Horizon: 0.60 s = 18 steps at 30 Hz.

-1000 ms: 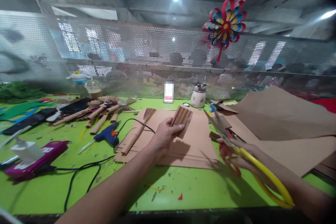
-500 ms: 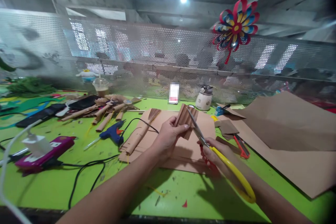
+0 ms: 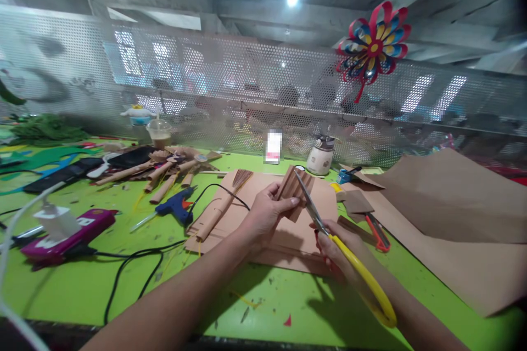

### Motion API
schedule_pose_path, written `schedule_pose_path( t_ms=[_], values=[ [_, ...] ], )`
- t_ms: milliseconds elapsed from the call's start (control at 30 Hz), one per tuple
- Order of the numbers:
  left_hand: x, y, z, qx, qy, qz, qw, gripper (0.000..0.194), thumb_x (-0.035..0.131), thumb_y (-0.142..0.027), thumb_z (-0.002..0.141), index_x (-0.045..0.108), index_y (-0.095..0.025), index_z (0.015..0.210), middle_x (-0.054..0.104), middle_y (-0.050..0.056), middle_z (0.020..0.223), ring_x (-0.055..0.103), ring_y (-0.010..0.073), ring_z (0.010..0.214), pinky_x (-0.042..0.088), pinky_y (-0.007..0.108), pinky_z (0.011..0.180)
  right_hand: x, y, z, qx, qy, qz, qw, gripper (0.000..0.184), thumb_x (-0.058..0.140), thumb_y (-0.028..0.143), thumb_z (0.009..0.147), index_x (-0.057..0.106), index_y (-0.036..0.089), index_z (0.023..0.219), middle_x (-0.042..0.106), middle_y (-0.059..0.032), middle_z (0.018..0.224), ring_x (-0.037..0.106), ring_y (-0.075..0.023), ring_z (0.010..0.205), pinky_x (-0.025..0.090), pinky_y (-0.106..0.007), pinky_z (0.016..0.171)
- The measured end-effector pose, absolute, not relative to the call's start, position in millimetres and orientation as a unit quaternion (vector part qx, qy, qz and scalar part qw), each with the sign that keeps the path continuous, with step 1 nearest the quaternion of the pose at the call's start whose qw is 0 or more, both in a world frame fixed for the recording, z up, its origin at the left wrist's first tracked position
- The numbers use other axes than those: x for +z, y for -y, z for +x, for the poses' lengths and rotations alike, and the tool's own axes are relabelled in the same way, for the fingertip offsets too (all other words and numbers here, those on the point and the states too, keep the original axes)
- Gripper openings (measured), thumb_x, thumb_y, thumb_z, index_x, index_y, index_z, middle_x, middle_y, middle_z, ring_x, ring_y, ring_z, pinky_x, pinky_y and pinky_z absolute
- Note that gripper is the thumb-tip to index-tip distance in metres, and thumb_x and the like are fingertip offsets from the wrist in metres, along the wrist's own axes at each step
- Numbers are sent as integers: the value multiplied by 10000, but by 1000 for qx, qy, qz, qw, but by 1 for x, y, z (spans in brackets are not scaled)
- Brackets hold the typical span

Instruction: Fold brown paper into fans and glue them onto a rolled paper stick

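My left hand [image 3: 269,211] pinches a piece of brown striped cardboard [image 3: 291,189] between thumb and fingers, tilted above the work surface. In my right hand [image 3: 340,244] is a pair of scissors [image 3: 354,266] with a yellow handle, its fingers wrapped round the grips. The silver blades point up and left and lie against the right part of the cardboard piece. Beneath both hands rests a flat brown cardboard sheet [image 3: 263,247]. A rolled paper tube with a fringed end [image 3: 218,211] lies on that sheet, left of my left hand.
A blue glue gun [image 3: 177,205] and a purple power strip [image 3: 69,238] with trailing black cables lie left on the green table [image 3: 230,312]. More rolled paper pieces [image 3: 164,175] are behind them. On the right are a red-handled cutter [image 3: 379,233] and large brown paper [image 3: 448,203]. A jar [image 3: 321,156] stands behind.
The cardboard piece has turned slightly in my left hand. The scissors stay at its right side, their yellow handle a little lower. The whole view has shifted slightly.
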State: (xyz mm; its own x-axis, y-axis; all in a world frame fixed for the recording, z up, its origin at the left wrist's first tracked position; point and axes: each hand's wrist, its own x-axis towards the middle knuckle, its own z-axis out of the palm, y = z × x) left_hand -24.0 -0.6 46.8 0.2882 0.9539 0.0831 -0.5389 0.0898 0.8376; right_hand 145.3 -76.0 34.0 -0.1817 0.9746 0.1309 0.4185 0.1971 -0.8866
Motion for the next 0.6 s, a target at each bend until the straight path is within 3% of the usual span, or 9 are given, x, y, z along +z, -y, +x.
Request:
schedule_pose_path(
  t_ms=[600],
  values=[
    [47,2,-24,533,-256,407,696,389,780,-110,608,627,-118,966,688,111,937,663,190,811,494,293,787,37,80,143,349,675,-526,382,475,452,602,856,545,168,1026,495,2,656,478,-127,539,386,-236,472]
  ],
)
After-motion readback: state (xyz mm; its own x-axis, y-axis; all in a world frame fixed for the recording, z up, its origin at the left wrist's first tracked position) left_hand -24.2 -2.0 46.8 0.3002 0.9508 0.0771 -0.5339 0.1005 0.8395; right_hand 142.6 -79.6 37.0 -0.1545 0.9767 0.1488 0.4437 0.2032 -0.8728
